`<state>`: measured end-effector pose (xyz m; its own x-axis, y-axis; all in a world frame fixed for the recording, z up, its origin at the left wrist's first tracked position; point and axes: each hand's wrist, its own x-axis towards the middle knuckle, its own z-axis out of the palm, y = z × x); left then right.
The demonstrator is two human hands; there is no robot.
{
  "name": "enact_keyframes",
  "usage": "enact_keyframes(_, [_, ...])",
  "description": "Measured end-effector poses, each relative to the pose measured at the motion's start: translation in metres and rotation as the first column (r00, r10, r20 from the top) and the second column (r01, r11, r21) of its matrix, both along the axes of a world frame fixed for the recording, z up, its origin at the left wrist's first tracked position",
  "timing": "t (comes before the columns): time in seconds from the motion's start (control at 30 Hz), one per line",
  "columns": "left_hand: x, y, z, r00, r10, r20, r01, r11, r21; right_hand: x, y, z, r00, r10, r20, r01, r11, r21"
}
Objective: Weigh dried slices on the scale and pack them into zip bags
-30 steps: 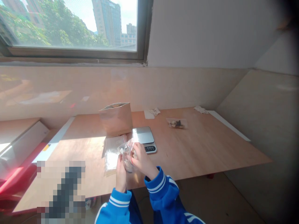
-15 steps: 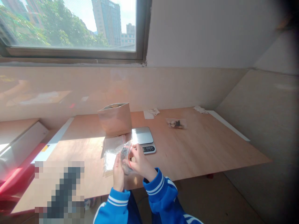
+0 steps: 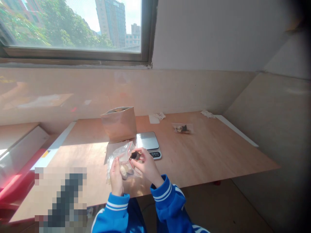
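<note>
My left hand (image 3: 116,178) pinches the left edge of a clear zip bag (image 3: 123,149) with a red seal line. Pale dried pieces (image 3: 125,171) lie in the bottom of that bag. At its mouth, on the right side, my right hand (image 3: 148,166) is closed around some dark brown dried pieces (image 3: 134,155); their exact kind is unclear. Just behind my right hand stands a digital kitchen scale (image 3: 146,140) with a bare metal plate. Under and behind the held bag is a stack of flat clear bags (image 3: 109,163).
An open-topped brown paper pouch (image 3: 119,125) stands behind the bags. Farther right lies a filled clear bag (image 3: 182,128) of dried pieces. Crumpled white paper (image 3: 208,114) sits along the wall. The wooden table's (image 3: 206,158) front edge runs close to my body.
My left hand has shifted left with the bag, and the bag's mouth is spread wider. The dark dried pieces now show in my right hand, which has moved slightly right.
</note>
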<state>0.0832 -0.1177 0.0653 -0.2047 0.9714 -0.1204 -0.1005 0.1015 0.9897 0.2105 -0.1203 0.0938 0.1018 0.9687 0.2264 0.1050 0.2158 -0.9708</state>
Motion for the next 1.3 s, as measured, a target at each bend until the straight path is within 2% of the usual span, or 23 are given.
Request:
enact_keyframes(0.13, [-0.005, 0.007, 0.004, 0.986, 0.089, 0.143, -0.082, 0.995, -0.054, 0.000, 0.002, 0.004, 0.973, -0.003, -0.232, -0.004, 1.000, -0.028])
enact_keyframes(0.27, [-0.004, 0.011, 0.001, 0.985, 0.051, 0.163, -0.041, 0.997, -0.064, -0.004, 0.005, 0.004, 0.929, -0.035, -0.368, 0.042, 0.999, 0.011])
enact_keyframes(0.4, [-0.001, 0.014, -0.009, 0.981, 0.024, 0.190, -0.011, 0.998, -0.069, -0.007, 0.007, 0.003, 0.911, -0.062, -0.408, 0.080, 0.996, 0.028])
enact_keyframes(0.5, [-0.004, 0.021, -0.015, 0.952, 0.027, 0.305, 0.010, 0.993, -0.120, -0.007, 0.010, 0.005, 0.887, -0.087, -0.453, 0.106, 0.994, 0.016])
enact_keyframes(0.63, [-0.016, 0.033, -0.021, 0.854, -0.038, 0.519, 0.143, 0.976, -0.163, -0.005, 0.017, 0.016, 0.867, -0.108, -0.486, 0.144, 0.989, 0.037])
enact_keyframes(0.73, [-0.027, 0.039, -0.028, 0.785, -0.014, 0.619, 0.187, 0.958, -0.216, -0.002, 0.023, 0.024, 0.866, -0.103, -0.489, 0.149, 0.987, 0.054])
enact_keyframes(0.93, [-0.032, 0.041, -0.038, 0.750, 0.009, 0.661, 0.203, 0.949, -0.242, 0.001, 0.038, 0.028, 0.833, -0.165, -0.528, 0.202, 0.979, 0.014])
enact_keyframes(1.0, [-0.031, 0.040, -0.038, 0.743, 0.003, 0.669, 0.211, 0.948, -0.239, 0.000, 0.046, 0.031, 0.806, -0.153, -0.571, 0.168, 0.985, -0.027])
enact_keyframes(1.13, [-0.030, 0.039, -0.037, 0.721, -0.001, 0.693, 0.215, 0.951, -0.223, -0.001, 0.072, 0.049, 0.749, -0.067, -0.659, 0.068, 0.997, -0.025])
enact_keyframes(1.2, [-0.030, 0.039, -0.037, 0.715, 0.008, 0.699, 0.207, 0.953, -0.222, -0.002, 0.090, 0.063, 0.756, -0.052, -0.652, 0.099, 0.994, 0.035])
enact_keyframes(1.3, [-0.029, 0.039, -0.037, 0.709, 0.026, 0.704, 0.190, 0.955, -0.227, -0.005, 0.121, 0.088, 0.816, -0.068, -0.574, 0.194, 0.968, 0.161])
